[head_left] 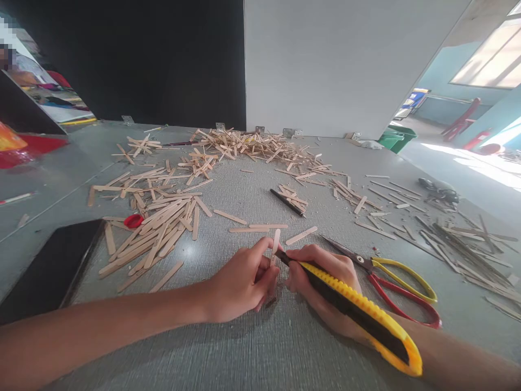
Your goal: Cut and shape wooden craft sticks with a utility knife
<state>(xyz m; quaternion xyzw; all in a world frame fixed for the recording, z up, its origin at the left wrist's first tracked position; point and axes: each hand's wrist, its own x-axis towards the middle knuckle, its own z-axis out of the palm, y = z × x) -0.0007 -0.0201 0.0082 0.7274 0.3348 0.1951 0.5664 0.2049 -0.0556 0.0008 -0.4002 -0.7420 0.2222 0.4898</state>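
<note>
Between its fingertips my left hand (242,282) pinches a short wooden craft stick (276,241), held upright above the table. My right hand (325,271) is closed around a yellow and black utility knife (358,309). The knife's blade touches or nearly touches the stick; exact contact is hard to make out. Just beyond my hands lie a few loose sticks (301,235). Close to my right hand, scissors (372,264) with one yellow and one red handle rest on the table.
A big heap of craft sticks (163,217) covers the left, with a red ring (133,221) on it. A dark phone (52,266) lies at the left edge. Farther off are a black pen (287,203) and another stick pile (252,144) by the upright panel. Thin offcuts (464,250) spread rightward.
</note>
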